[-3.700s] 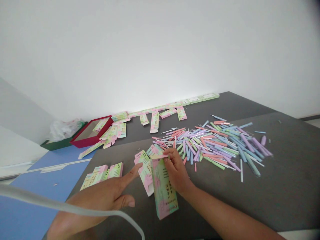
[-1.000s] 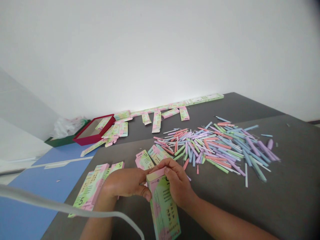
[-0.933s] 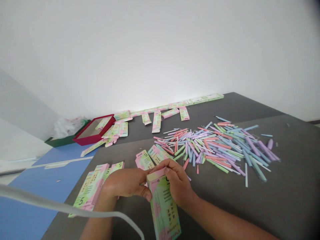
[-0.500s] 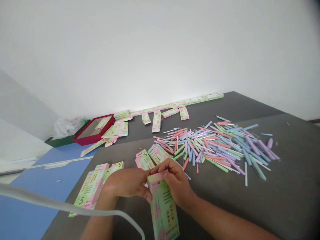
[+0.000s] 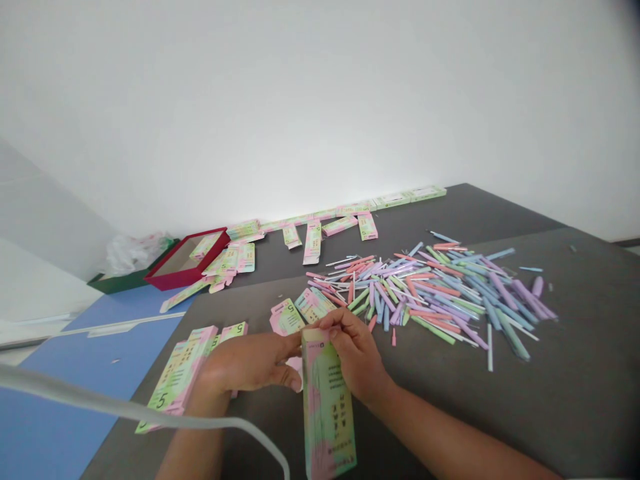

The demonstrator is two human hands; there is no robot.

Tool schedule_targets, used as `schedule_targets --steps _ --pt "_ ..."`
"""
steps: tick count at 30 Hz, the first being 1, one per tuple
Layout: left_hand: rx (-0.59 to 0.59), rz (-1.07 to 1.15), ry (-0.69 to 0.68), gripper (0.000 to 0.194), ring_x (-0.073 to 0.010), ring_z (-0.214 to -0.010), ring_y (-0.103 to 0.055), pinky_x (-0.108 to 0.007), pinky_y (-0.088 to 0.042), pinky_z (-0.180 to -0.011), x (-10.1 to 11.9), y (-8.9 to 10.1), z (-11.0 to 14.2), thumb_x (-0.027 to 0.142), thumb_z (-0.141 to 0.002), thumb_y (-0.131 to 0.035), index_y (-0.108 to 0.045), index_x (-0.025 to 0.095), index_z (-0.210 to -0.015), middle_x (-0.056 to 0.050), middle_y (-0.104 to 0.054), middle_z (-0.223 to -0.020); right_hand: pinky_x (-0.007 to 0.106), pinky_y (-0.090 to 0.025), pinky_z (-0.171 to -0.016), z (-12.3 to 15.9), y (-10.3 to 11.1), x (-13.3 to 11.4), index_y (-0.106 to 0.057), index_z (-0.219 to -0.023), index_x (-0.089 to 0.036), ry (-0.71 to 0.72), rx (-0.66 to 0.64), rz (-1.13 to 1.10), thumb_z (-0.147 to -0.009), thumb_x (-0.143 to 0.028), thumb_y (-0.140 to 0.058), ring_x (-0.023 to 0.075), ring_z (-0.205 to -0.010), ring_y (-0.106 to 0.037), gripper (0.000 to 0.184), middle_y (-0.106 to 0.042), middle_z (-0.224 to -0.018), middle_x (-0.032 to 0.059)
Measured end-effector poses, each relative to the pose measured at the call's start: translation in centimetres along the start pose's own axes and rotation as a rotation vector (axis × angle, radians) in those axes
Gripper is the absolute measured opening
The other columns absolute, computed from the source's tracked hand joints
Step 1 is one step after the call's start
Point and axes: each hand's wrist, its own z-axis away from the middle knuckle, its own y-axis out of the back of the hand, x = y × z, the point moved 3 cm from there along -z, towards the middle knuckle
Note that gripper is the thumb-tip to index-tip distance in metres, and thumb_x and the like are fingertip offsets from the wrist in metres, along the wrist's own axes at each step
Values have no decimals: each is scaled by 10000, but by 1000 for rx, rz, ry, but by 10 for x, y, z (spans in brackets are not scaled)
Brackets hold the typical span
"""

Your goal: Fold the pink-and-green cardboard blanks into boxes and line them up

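Upright in front of me is a slim green-and-pink carton (image 5: pixel 330 407) with printed lettering and thin drawn lines. My right hand (image 5: pixel 353 350) grips it near its upper end, thumb on the face and fingers over the top edge. At the carton's upper left is my left hand (image 5: pixel 260 363), its fingertips reaching the top corner and partly hidden behind it. The left thumb stands apart from the carton. Just beyond my hands lie two similar cartons (image 5: pixel 286 317). A heap of pastel pens or slim sticks (image 5: pixel 415 287) spreads to the right.
More cartons (image 5: pixel 175 373) are stacked at the left. Farther back are a red box lid (image 5: pixel 187 277), a green tray (image 5: pixel 117 283) with a plastic bag (image 5: pixel 135 253), and a row of cartons (image 5: pixel 395 200) along the wall. A pale cable (image 5: pixel 125 410) crosses the lower left.
The carton has turned more upright and shifted slightly, with its top a little higher. My left thumb has come away from the carton's side edge. The right hand keeps its grip.
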Motion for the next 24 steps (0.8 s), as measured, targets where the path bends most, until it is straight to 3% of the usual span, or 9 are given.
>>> schedule_targets --steps 3,6,10,17,24 --pt "-21 2 99 821 -295 -1223 -542 -331 -435 -938 -5 -1 1 490 -868 -579 -181 196 -1523 -138 -527 -1404 241 -346 -508 -11 11 0 -618 -802 -195 -21 144 55 -804 -233 -496 122 -552 -450 127 -571 -684 -17" --pt "-32 -27 153 876 -298 -1262 -506 -351 -403 -986 -9 -3 1 484 -872 -566 -93 180 -1544 -152 -477 -1440 233 -332 -476 -24 24 4 -640 -842 -195 -34 251 21 -787 -256 -516 115 -515 -429 148 -557 -652 -30" --pt "-14 -86 172 836 -321 -1248 -515 -368 -404 -981 -7 -6 -4 512 -876 -564 -162 201 -1540 -146 -468 -1451 243 -366 -485 -41 45 6 -656 -929 -200 10 379 -46 -770 -271 -542 130 -539 -488 208 -622 -701 -17" --pt "-57 -230 255 883 -348 -1138 -595 -387 -469 -884 7 -4 -24 557 -884 -538 -108 150 -1540 -213 -585 -1315 246 -395 -486 -58 72 -6 -660 -952 -175 55 592 -147 -714 -251 -558 129 -525 -534 269 -654 -695 -1" --pt "-56 -268 272 743 -361 -1041 -643 -391 -503 -807 10 -12 -53 596 -836 -569 -428 142 -1407 -196 -671 -1176 250 -414 -504 -62 84 -12 -648 -990 -180 158 671 -127 -741 -272 -550 133 -545 -541 283 -640 -695 -7"
